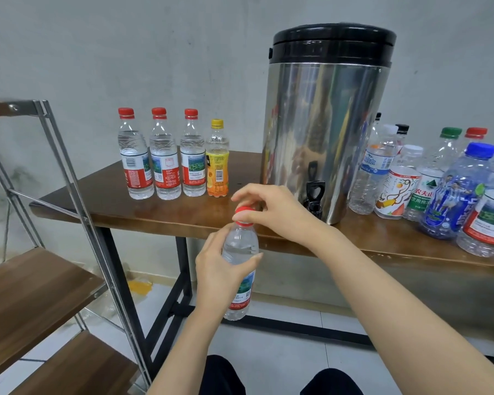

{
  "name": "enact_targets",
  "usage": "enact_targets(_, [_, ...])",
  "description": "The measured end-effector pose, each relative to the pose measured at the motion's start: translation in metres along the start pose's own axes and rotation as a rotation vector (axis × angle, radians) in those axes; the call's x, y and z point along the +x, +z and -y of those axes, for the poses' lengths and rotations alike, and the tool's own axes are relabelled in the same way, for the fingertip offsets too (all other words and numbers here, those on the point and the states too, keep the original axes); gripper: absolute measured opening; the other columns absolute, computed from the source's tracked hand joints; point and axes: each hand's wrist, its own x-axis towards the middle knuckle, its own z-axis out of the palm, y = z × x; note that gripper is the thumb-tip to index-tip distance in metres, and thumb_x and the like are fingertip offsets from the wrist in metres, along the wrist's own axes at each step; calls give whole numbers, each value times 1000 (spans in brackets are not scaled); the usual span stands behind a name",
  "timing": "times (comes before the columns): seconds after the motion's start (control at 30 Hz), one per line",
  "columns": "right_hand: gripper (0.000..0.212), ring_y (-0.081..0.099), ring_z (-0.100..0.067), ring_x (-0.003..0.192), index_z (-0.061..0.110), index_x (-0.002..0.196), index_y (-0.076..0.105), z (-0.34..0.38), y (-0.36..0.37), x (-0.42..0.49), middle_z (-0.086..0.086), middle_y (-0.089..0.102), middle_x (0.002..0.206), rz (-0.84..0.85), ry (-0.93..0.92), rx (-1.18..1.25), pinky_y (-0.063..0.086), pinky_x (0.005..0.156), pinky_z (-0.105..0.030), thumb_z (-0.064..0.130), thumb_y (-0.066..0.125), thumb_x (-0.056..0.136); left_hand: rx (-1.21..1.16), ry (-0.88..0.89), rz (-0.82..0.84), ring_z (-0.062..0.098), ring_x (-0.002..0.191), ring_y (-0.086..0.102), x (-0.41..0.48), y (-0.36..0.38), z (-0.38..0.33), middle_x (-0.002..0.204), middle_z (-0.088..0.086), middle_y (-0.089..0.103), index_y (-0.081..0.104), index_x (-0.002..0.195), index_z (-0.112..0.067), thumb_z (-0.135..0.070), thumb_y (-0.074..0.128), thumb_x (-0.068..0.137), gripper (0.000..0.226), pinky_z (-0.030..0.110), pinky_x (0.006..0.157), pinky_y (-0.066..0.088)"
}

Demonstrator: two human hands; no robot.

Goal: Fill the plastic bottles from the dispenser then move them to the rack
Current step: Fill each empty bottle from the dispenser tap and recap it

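Here, the left hand (217, 269) wraps round a clear, ribbed plastic bottle (240, 246) of water, held upright in the air just off the table's (111, 201) front edge, while the right hand (271, 206) pinches its red cap (243, 213). Behind them, on the dark wooden top, stands the polished steel dispenser (322, 124) with its black tap (314, 195). Three red-capped bottles (164, 163) and a yellow-capped bottle (217, 163) line the left end, and mixed bottles (439, 189) crowd the right end. A wood-and-metal rack (35, 289) stands beyond the left edge.

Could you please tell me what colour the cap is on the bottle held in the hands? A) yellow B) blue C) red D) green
C: the right hand pinches a red cap atop the bottle that the left hand grips.
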Motion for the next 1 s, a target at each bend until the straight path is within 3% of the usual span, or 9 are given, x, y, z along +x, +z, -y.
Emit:
enact_targets(0.1, [40, 62, -7, 102, 32, 113, 64, 0, 1, 4, 14, 70, 100, -15, 23, -109, 49, 85, -26, 51, 73, 79, -1, 5, 10, -10, 104, 56, 1, -1, 0, 108, -19, 61, 60, 123, -31, -33, 88, 66, 63, 3, 81, 44])
enact_targets(0.17, [44, 57, -5, 112, 33, 126, 60, 3, -2, 4, 16, 66, 117, 34, 15, -55, 48, 90, -23, 44, 70, 85, -21, -8, -7, -10, 102, 57, 1, -3, 2, 106, -21, 61, 60, 120, -32, -32, 88, 66, 61, 3, 80, 45])
enact_targets(0.3, [54, 53, -1, 119, 27, 139, 49, -3, -2, 0, 15, 56, 132, 118, 50, 116, 45, 97, -14, 29, 70, 89, -78, -34, -23, 2, 103, 62, 9, -10, 6, 111, -16, 65, 61, 121, -35, -36, 87, 65, 61, 30, 88, 56])
enact_targets(0.37, [60, 53, -3, 124, 22, 143, 43, -14, 7, -3, 10, 55, 137, 174, 108, 168, 44, 105, -23, 29, 70, 89, -120, -21, -26, 3, 103, 63, 20, -15, 3, 112, -13, 66, 62, 120, -35, -36, 85, 65, 60, 35, 88, 56])
enact_targets(0.43, [59, 54, -8, 125, 19, 145, 38, -21, 15, -5, 4, 55, 140, 222, 163, 214, 47, 104, -31, 27, 65, 94, -119, 8, -43, -1, 101, 62, 35, -22, -5, 111, -13, 67, 63, 120, -33, -38, 84, 65, 59, 30, 86, 55])
enact_targets(0.53, [48, 56, -10, 121, 20, 142, 38, -17, 20, 3, 2, 56, 136, 149, 186, 363, 50, 95, -23, 24, 57, 98, -65, 58, -71, -2, 100, 61, 62, -29, -17, 108, -13, 67, 64, 123, -26, -37, 85, 66, 62, 19, 85, 51])
enact_targets(0.63, [63, 50, -7, 129, 23, 149, 29, -18, 28, 20, 6, 49, 142, 111, 157, 428, 46, 102, -24, 20, 62, 96, -50, 87, -93, -10, 93, 59, 89, -35, -25, 104, -17, 65, 63, 121, -25, -30, 87, 69, 58, 2, 77, 43])
enact_targets(0.77, [101, 51, -5, 126, 25, 156, 8, -23, 57, 42, 8, 49, 141, 28, 188, 324, 43, 106, -26, 11, 77, 83, -47, 141, -96, -6, 93, 62, 123, -33, -27, 102, -15, 67, 64, 117, -23, -31, 85, 72, 51, 6, 76, 48])
enact_targets(1.0, [102, 62, -18, 114, 28, 152, 16, -23, 76, 90, 1, 61, 130, -212, 242, 305, 52, 98, -45, 21, 84, 76, -168, 115, -71, -4, 114, 52, 162, -30, -24, 132, -12, 56, 47, 143, -23, -38, 74, 84, 67, 3, 87, 40])
